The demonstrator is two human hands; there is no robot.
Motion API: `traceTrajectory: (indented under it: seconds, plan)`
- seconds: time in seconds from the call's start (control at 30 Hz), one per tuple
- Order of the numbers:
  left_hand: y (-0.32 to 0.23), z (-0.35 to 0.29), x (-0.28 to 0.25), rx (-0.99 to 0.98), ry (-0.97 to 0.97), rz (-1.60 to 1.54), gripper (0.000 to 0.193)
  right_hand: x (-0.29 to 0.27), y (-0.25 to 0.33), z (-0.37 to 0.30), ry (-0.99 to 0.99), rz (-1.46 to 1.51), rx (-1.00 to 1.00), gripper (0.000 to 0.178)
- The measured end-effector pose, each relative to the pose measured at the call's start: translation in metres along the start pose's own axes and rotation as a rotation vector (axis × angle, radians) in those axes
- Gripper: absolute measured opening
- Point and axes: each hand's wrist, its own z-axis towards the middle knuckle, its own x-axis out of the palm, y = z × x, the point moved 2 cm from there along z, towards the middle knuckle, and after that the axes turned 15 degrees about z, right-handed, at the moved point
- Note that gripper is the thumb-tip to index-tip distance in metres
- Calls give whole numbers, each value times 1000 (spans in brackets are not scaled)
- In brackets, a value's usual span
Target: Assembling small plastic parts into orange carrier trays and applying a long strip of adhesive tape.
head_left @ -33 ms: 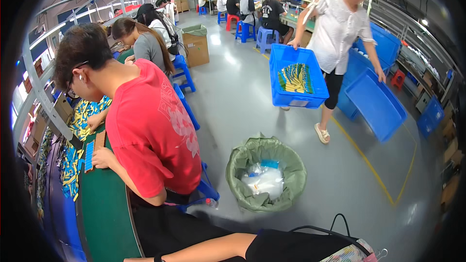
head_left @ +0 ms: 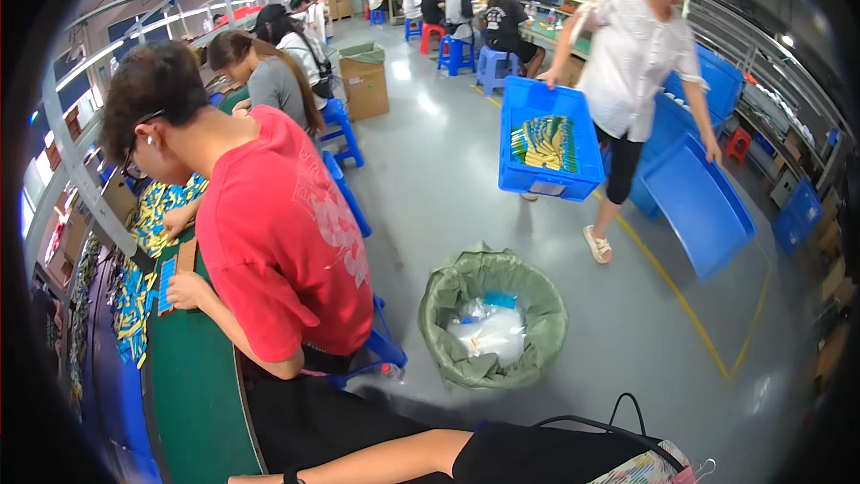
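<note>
In the head view, the person's right forearm (head_left: pixel 385 462) lies along the lower edge, a dark band (head_left: pixel 291 478) at its wrist. The right hand (head_left: pixel 253 480) is almost wholly cut off by that edge, so whether it is spread or pinching cannot be told; the left hand is out of view. Nearest the right hand is the green work surface (head_left: pixel 199 403), running along the left. Farther up, small blue-and-yellow pieces (head_left: pixel 134 314) lie heaped along its outer edge, near a co-worker in red (head_left: pixel 278 233). On the glossy grey floor (head_left: pixel 412 188), a green-lined bin (head_left: pixel 439 354) holds clear plastic. Beyond it, a co-worker in white (head_left: pixel 632 63) carries a blue crate (head_left: pixel 520 181) of yellow-and-green strips and a tilted blue tub (head_left: pixel 703 211). Seated people line the benches behind.
</note>
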Motion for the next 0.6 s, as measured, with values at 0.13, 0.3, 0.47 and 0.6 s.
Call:
traceTrajectory:
  seconds: [0.13,0.3,0.47,0.6]
  plan:
    - [6,15,2,28,-68,86,59,2,31,-26,66,-125,158,32]
    - [36,-11,-65,-246,-25,133,32,4,30,-4,216,184,232,40]
    - [153,-140,-185,-315,-453,395,30,19,74,6,127,-44,285,50]
    - [211,-284,-196,-676,-1016,581,35,-25,57,27,191,-200,153,61]
